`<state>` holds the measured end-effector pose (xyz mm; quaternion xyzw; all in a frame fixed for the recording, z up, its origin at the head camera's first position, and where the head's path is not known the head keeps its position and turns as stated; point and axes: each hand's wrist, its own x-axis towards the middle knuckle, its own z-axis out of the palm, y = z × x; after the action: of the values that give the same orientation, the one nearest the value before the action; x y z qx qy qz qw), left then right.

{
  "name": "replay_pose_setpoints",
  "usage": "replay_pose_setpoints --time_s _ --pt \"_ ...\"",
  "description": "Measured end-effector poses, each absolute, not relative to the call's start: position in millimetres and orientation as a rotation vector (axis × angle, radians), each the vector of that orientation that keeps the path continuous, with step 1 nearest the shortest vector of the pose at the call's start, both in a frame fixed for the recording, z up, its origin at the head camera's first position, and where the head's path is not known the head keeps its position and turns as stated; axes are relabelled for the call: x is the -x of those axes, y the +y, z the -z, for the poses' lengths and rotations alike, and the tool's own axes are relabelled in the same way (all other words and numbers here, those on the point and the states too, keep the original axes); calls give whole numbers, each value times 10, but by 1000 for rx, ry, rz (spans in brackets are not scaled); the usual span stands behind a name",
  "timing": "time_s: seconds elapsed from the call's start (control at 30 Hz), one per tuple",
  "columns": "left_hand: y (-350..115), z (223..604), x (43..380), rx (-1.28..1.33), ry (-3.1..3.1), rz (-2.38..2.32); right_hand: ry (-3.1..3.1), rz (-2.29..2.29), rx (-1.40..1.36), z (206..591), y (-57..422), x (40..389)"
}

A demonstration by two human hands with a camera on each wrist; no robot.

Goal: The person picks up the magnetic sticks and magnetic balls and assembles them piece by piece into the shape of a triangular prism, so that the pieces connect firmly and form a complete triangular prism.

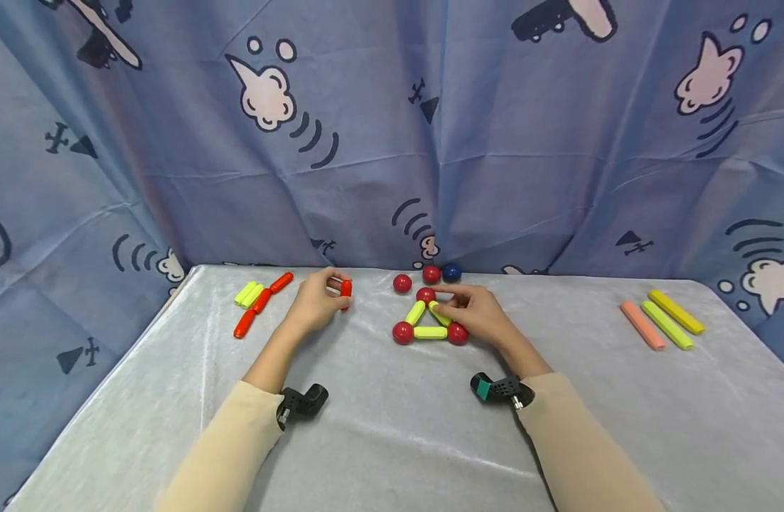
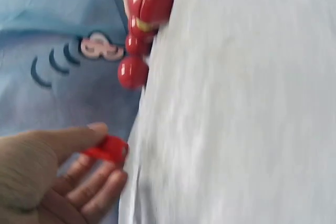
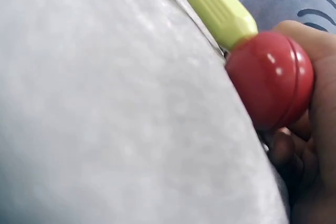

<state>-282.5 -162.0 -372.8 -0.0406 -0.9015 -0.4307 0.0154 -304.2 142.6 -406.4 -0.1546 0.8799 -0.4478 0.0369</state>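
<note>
My left hand (image 1: 315,304) pinches a short red rod (image 1: 346,294) between thumb and fingers; the left wrist view shows the rod (image 2: 109,149) at its fingertips. At the middle back lies a triangle of yellow-green rods and red balls, with a bottom rod (image 1: 430,332), a left ball (image 1: 402,333) and a top ball (image 1: 426,296). My right hand (image 1: 478,311) grips its right side, index finger at the top ball and thumb over the right rod (image 1: 440,313). In the right wrist view, the near red ball (image 3: 270,81) hides part of that hand's fingers.
Behind the triangle sit two loose red balls (image 1: 402,284) and a dark blue ball (image 1: 452,272). To the left lie red rods in a line (image 1: 262,300) beside short yellow-green rods (image 1: 248,294). Longer orange (image 1: 642,325), yellow-green (image 1: 667,325) and yellow (image 1: 676,311) rods lie far right. A patterned curtain (image 1: 366,142) hangs behind.
</note>
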Motion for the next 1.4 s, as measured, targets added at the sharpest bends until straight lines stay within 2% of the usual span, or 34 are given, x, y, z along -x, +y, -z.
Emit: replay_pose_setpoints --time_s 0.37,0.8,1.03,1.4 --pt "-1061 3771 2792 395 -2550 1766 2852 1340 393 4078 1405 3056" --pt "-922 3918 2751 511 -2469 1837 2865 1291 371 4043 1377 3020" --pt "-890 3983 2729 579 -2643 1576 2844 1268 375 4060 1384 3007" --pt "-1021 4073 2774 366 -2573 1555 2760 1354 397 4049 1406 3021"
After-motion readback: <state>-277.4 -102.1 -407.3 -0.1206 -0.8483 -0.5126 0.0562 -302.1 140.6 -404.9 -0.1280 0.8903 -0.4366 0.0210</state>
